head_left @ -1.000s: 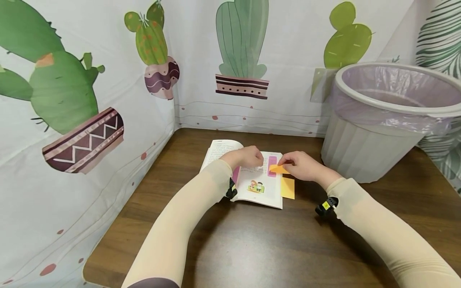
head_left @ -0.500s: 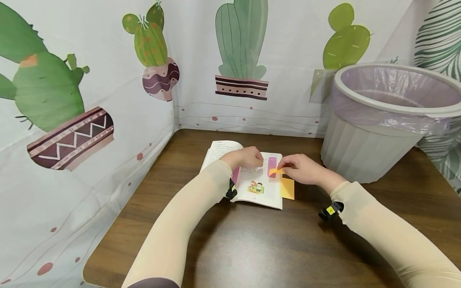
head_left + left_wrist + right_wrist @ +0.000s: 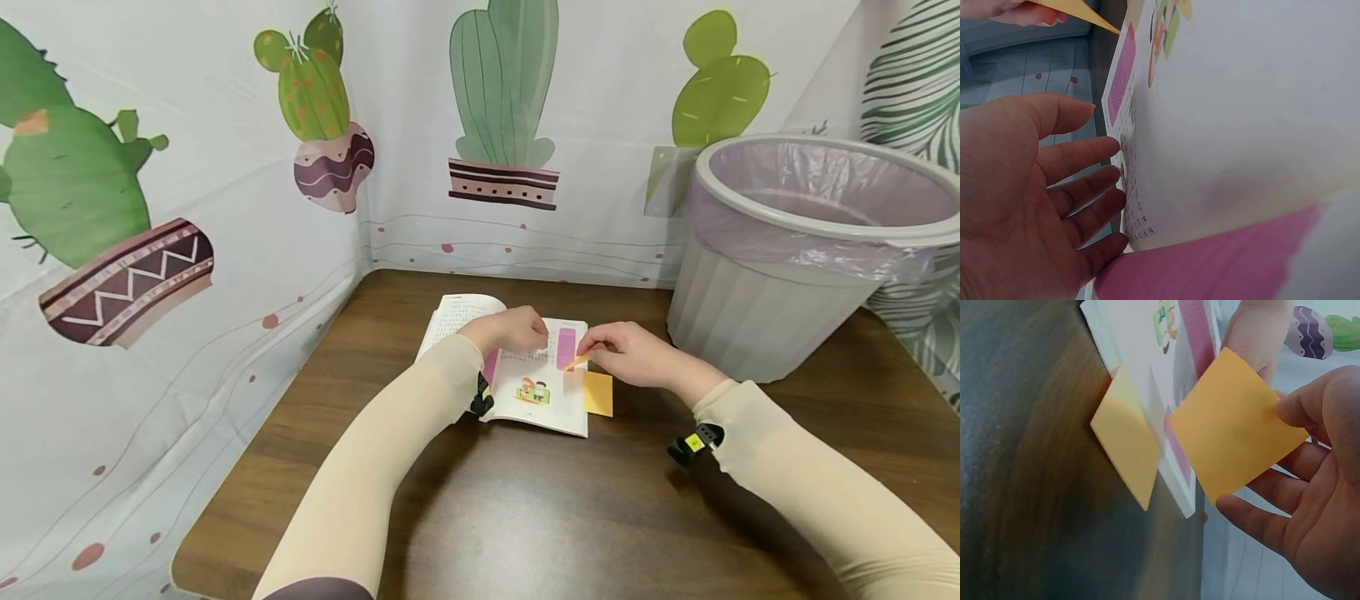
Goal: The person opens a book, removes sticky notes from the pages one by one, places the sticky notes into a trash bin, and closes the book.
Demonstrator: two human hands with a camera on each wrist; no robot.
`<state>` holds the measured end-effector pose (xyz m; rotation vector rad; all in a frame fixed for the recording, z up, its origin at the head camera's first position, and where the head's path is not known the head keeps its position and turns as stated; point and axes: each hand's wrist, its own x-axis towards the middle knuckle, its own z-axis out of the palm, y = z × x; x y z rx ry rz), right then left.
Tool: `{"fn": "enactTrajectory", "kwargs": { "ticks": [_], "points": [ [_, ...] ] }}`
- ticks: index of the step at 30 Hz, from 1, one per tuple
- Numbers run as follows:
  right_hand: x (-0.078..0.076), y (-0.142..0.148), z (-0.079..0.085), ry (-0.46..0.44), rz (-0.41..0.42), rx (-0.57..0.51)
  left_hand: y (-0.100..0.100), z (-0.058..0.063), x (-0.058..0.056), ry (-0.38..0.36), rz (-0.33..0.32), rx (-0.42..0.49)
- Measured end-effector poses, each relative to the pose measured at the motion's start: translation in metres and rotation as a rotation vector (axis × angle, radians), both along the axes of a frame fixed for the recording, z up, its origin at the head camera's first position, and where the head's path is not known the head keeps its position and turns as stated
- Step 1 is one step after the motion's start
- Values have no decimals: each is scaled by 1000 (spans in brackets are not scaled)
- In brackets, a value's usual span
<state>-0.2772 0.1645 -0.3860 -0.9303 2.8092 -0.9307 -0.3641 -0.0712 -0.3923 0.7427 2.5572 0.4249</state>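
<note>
An open book lies on the wooden table, its right page showing a purple text box and a cartoon of two figures. My left hand rests on that page; in the left wrist view its fingertips touch the paper with the fingers gently bent. My right hand is over the page's right edge, pinching an orange sticky note between thumb and fingers. From the head view this note appears nearly edge-on, close over the purple box. A second, yellow-orange sticky note sticks out from the book's right edge below it.
A grey waste bin with a thin purple-tinted liner stands on the table at the right, beyond my right hand. Behind and to the left hangs a white cloth printed with cacti. The table's rounded left corner shows near the front.
The right hand has shifted slightly downward, and its sticky note has turned from showing its face to nearly edge-on in the head view. My left hand has stayed on the page.
</note>
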Motion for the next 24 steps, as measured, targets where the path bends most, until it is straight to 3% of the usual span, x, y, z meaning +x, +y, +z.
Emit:
{"fn": "enactTrajectory", "kwargs": {
  "ticks": [6,11,17,24],
  "points": [
    [4,0,15,12,19,1,1,-3,-1,7,4,-6],
    [9,1,37,74,62,25,1,-3,0,3,1,1],
    [18,4,78,180,116,91,0,-2,1,1,-1,10],
    [25,13,138,301,142,160,-1,-2,0,14,-16,20]
  ]
}}
